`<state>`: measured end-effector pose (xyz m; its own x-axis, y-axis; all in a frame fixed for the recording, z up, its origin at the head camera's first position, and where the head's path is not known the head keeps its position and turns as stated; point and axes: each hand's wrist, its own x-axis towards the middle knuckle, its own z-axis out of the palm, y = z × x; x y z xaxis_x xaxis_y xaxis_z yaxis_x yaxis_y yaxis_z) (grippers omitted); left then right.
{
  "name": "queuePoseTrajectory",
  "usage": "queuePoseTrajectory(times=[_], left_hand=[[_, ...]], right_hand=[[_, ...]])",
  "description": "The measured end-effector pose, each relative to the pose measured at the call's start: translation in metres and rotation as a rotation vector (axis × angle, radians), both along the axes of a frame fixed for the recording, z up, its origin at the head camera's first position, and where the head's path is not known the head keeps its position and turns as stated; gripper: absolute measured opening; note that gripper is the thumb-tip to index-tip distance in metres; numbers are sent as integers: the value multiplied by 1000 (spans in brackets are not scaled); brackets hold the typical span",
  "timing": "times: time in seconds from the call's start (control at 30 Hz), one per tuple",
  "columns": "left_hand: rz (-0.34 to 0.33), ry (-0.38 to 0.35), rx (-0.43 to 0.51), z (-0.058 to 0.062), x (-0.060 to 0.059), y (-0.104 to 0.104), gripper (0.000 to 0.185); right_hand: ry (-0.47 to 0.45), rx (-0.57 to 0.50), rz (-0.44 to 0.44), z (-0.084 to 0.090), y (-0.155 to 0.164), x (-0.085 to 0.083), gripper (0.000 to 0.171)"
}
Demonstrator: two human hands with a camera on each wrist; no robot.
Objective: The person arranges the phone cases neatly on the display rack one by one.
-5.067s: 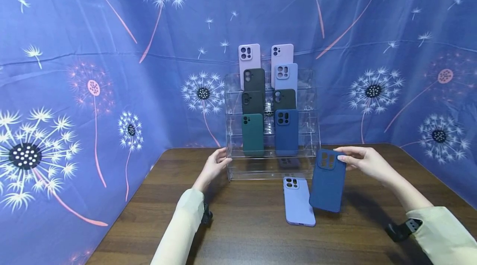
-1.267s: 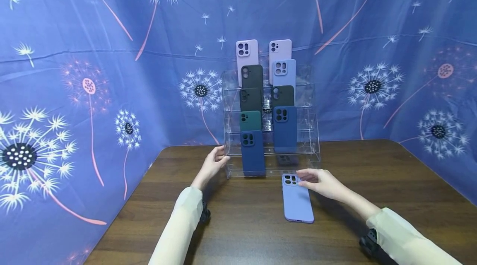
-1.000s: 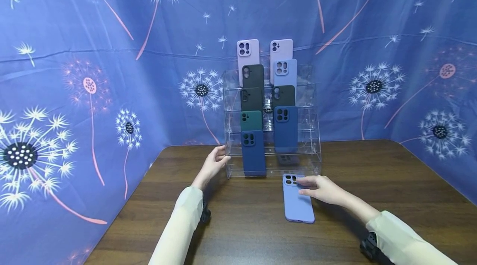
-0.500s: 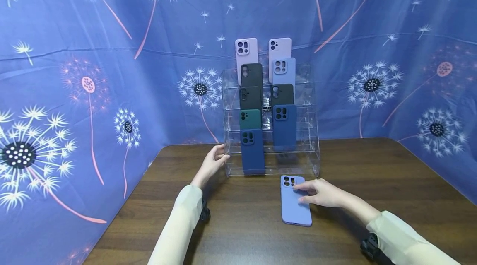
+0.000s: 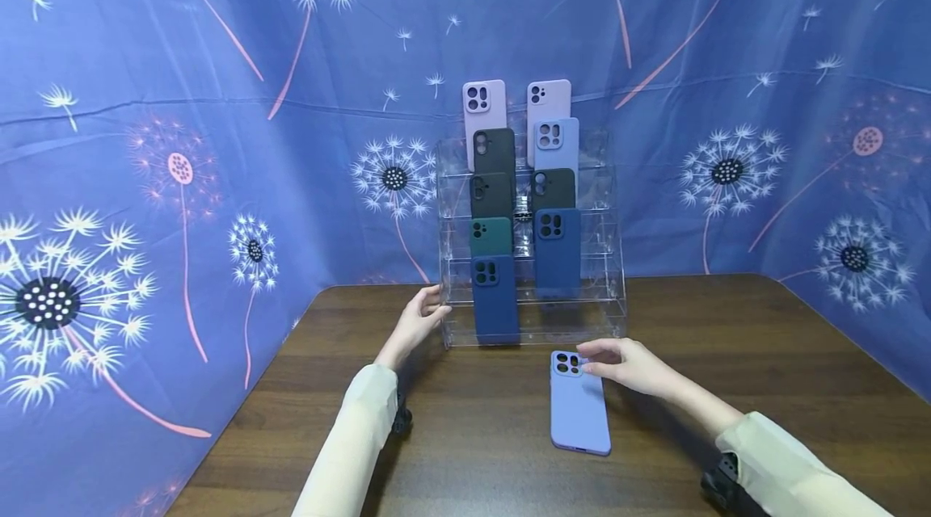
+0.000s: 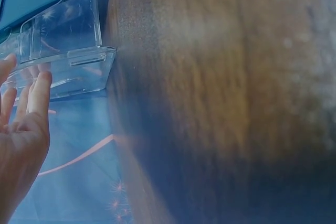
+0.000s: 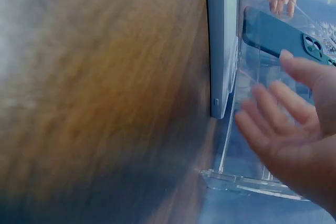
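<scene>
A light purple phone case (image 5: 579,412) lies flat on the table, camera cutouts toward the stand. My right hand (image 5: 629,365) hovers at its top right corner; in the right wrist view the loosely bent fingers (image 7: 275,106) stand apart from the case, seen edge-on. My left hand (image 5: 416,325) rests against the left side of the clear tiered stand (image 5: 604,315), its fingers (image 6: 41,93) fairly straight along the plastic. Lowest in the stand's left column leans a dark blue phone case (image 5: 496,311), in front of a green one (image 5: 490,236). Another dark blue case (image 5: 558,254) fronts the right column.
Higher tiers hold black cases (image 5: 494,149), a light blue case (image 5: 557,147) and pale lilac cases (image 5: 550,103). Behind the wooden table (image 5: 473,452) hangs a blue dandelion-print cloth (image 5: 349,97). Each wrist wears a small black camera (image 5: 723,478).
The dark blue case that my right hand held now leans in the lowest left tier. That hand has moved over to the light purple case, which has shifted slightly toward me. My left hand stays put.
</scene>
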<state>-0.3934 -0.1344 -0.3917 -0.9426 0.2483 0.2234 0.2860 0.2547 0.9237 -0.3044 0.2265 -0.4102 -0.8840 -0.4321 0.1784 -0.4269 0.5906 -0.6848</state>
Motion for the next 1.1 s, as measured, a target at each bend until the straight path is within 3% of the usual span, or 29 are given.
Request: queuePoseTrajectory(times=[0.17, 0.33, 0.5, 0.67, 0.9, 1.1], left_hand=[[-5, -18, 8, -6, -6, -2, 53], [-9, 12, 31, -21, -19, -5, 53], [-38, 90, 36, -27, -19, -3, 53], [-26, 1, 48, -21, -15, -2, 55], [-26, -3, 32, -3, -3, 0, 50], [-12, -7, 41, -13, -14, -3, 52]], right_hand=[[-60, 14, -141, -3, 1, -8, 50], [-120, 61, -171, -8, 2, -15, 58], [-103, 98, -188, -12, 3, -17, 64], [-118, 124, -160, -14, 4, -18, 69], [-53, 160, -170, -13, 3, -19, 69], [-50, 181, -207, -12, -2, -19, 50]])
